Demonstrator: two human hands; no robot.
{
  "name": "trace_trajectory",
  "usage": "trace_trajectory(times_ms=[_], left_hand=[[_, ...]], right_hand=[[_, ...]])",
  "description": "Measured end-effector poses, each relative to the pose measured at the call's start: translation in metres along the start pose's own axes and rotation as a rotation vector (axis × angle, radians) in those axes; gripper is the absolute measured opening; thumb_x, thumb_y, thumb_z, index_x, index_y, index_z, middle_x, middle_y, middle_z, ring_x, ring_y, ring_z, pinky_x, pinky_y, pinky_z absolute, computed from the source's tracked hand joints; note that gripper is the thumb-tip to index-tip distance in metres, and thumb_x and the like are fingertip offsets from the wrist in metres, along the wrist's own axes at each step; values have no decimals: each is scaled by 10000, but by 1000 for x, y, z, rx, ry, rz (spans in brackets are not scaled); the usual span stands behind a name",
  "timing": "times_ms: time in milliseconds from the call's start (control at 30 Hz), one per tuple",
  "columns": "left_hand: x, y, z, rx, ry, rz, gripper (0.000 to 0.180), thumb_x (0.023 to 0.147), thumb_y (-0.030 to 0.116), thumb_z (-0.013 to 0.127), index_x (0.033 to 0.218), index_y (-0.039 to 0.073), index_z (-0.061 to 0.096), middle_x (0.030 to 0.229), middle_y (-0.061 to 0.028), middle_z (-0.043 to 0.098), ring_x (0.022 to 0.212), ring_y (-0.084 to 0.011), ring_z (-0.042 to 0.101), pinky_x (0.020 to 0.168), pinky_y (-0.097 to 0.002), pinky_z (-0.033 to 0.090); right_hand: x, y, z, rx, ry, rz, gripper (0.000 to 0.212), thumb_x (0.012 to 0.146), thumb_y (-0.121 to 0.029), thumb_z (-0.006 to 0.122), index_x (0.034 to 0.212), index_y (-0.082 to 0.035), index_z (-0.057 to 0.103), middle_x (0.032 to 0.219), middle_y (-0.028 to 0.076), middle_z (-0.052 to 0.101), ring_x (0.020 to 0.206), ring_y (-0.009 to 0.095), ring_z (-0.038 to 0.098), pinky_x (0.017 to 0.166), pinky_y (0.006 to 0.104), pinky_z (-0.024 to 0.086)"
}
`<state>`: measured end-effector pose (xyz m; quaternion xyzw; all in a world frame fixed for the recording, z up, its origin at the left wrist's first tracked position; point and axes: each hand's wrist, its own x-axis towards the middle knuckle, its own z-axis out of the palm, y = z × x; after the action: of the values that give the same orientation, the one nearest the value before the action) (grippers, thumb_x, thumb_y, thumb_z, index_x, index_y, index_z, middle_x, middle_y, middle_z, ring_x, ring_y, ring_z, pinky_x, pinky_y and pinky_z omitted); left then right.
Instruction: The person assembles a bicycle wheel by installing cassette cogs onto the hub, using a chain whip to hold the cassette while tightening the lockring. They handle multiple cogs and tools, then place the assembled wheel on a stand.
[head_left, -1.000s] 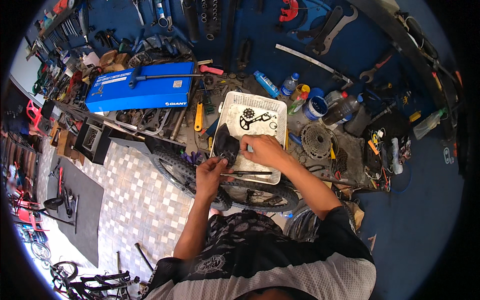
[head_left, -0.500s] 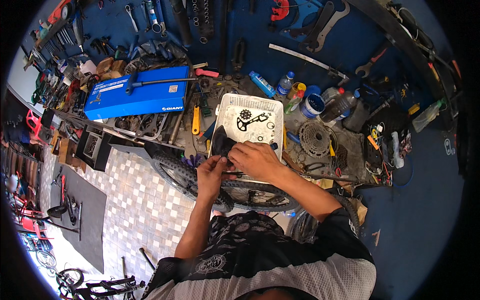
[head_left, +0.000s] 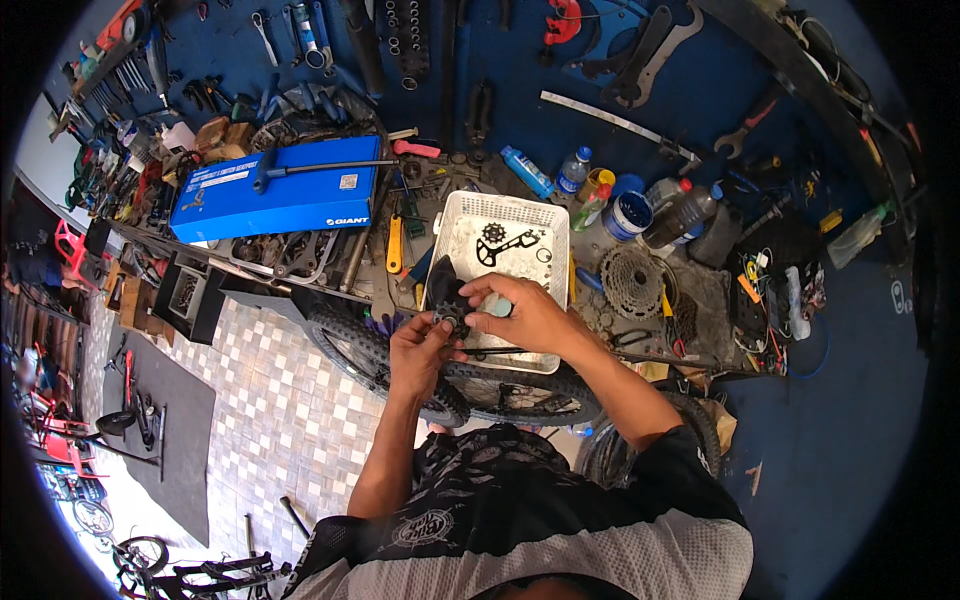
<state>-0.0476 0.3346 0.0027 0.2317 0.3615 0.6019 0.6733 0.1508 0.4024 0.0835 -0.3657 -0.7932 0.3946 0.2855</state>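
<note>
Over the near left corner of a white plastic basket (head_left: 565,240), my left hand (head_left: 420,345) pinches a small dark toothed wheel (head_left: 450,322). Close against it, my right hand (head_left: 525,315) has its fingers curled, with a pale round thing (head_left: 495,305) showing between them; its kind is unclear. A black cloth (head_left: 441,280) hangs at the fingertips of both hands, and which one grips it is hidden. Inside the basket lie a black derailleur cage plate (head_left: 510,247), a small black pulley wheel (head_left: 494,232) and a thin ring (head_left: 543,256).
Left of the basket are a yellow-handled tool (head_left: 394,245) and a long blue box (head_left: 275,190) with a T-handle wrench on top. Bottles (head_left: 573,172), a blue tub (head_left: 629,215) and a bike cassette (head_left: 632,282) stand to the right. Bicycle wheels (head_left: 520,395) lean below the bench edge.
My right hand has opened slightly away from the left, and the pale round thing now shows. The toothed wheel in my left fingers is more exposed.
</note>
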Motion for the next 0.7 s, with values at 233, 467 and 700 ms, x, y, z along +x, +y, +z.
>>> trace_trajectory(times_ms=[233, 467, 700], left_hand=[[4, 6, 11, 123, 50, 28, 159, 1009, 100, 637, 1110, -23, 654, 937, -77, 712, 766, -172, 719, 591, -309, 611], [-5, 1, 19, 274, -92, -13, 136, 984, 75, 646, 1102, 13, 669, 910, -16, 688, 752, -81, 629, 702, -238, 509], [-1, 18, 13, 39, -30, -6, 116, 994, 77, 634, 1096, 27, 656, 905, 10, 685, 794, -74, 634, 703, -232, 522]], right_hand=[[-16, -6, 10, 22, 3, 17, 511, 904, -242, 787, 1380, -134, 635, 989, 65, 714, 858, 233, 683, 774, 348, 529], [-23, -12, 4, -182, -127, 2, 880, 806, -647, 785, 1543, -253, 512, 1229, 153, 596, 1071, 332, 644, 884, 400, 523], [-28, -10, 2, -95, -133, 25, 914, 797, -669, 787, 1562, -268, 487, 1230, 156, 592, 1076, 331, 636, 896, 394, 513]])
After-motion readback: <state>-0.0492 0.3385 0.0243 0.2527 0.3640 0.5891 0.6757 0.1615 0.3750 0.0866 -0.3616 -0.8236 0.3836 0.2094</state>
